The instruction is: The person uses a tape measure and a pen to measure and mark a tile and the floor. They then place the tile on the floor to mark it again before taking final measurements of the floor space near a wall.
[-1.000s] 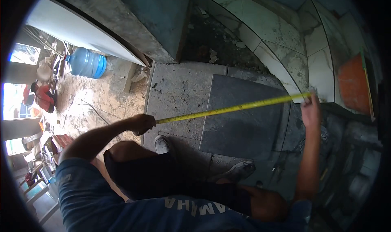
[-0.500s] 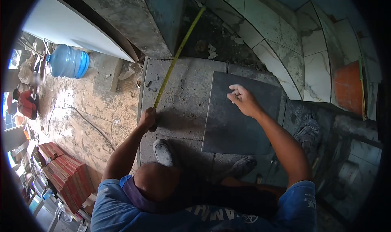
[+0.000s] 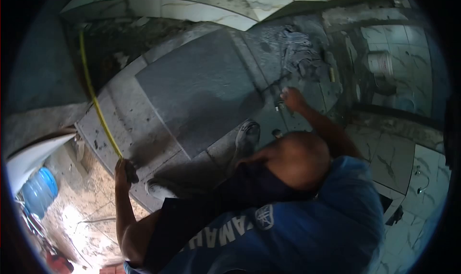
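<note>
My left hand [image 3: 124, 171] is closed around the dark case of a tape measure at the edge of the grey floor. From it the yellow tape blade [image 3: 97, 108] runs out to the dark, rough recess at the upper left. A large dark grey tile [image 3: 197, 86] lies flat on the floor between my hands. Beyond the tile's right side, my right hand [image 3: 293, 100] is closed low over the floor, close to small objects [image 3: 278, 106]. Something pale shows at its fingertips, too small to name.
A crumpled grey cloth [image 3: 300, 53] lies at the upper right, near a white bucket [image 3: 380, 63]. Marble-patterned tiled steps [image 3: 206, 10] cross the top. A blue water jug [image 3: 39, 190] lies lower left. My shoes [image 3: 248, 134] are beside the tile.
The view has swung to the right. My right hand has moved off from above the tile to the floor beyond it and has closed. My left hand still holds the tape measure.
</note>
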Motion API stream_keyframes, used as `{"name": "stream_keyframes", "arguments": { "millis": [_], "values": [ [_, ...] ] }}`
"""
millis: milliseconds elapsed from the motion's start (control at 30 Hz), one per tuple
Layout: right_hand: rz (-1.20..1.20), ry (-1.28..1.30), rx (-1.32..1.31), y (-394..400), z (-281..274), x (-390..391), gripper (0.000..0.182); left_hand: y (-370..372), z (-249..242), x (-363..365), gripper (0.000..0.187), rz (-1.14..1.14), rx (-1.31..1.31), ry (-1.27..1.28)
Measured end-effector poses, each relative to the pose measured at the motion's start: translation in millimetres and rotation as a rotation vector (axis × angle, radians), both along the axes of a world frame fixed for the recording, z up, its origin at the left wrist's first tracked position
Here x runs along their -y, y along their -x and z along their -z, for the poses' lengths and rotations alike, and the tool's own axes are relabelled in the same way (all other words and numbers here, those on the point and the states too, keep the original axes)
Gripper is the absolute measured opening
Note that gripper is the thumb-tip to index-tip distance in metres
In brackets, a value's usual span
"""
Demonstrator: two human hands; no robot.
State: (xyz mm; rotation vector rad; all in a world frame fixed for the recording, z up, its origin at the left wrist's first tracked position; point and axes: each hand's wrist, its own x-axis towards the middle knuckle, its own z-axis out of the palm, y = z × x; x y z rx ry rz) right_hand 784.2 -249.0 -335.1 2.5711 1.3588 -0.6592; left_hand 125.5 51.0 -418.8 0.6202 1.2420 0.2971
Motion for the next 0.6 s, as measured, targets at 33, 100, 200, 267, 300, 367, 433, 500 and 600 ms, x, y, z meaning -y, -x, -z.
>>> {"name": "stream_keyframes", "arguments": {
  "millis": [33, 100, 200, 267, 300, 367, 433, 500, 600],
  "values": [
    [0.118, 0.002, 0.043, 0, 14, 28, 0.031, 5, 3, 3, 0.015, 0.001, 0.076, 0.043],
    [0.34, -0.05, 0.072, 13, 36, 60, 0.036, -2, -5, 10, 0.015, -0.012, 0.133, 0.081],
    [0.424, -0.288, 0.186, 45, 63, 74, 0.044, -12, -27, 20, 0.017, -0.057, 0.075, 0.075],
    [0.381, -0.368, 0.33, 50, 84, 67, 0.049, -20, -49, 23, 0.018, -0.044, 0.017, 0.136],
    [0.396, -0.352, 0.31, 52, 84, 58, 0.049, -20, -52, 26, 0.018, -0.041, -0.01, 0.103],
    [0.368, -0.336, 0.299, 47, 90, 43, 0.047, -23, -59, 31, 0.02, -0.035, -0.044, 0.058],
    [0.335, -0.305, 0.298, 44, 92, 31, 0.041, -26, -67, 36, 0.023, -0.036, -0.019, 0.034],
    [0.319, -0.289, 0.271, 38, 94, 28, 0.038, -30, -80, 41, 0.023, -0.066, -0.002, 0.018],
    [0.204, -0.27, 0.17, 23, 99, 32, 0.033, -27, -95, 45, 0.024, -0.084, 0.012, -0.019]
  ]
}}
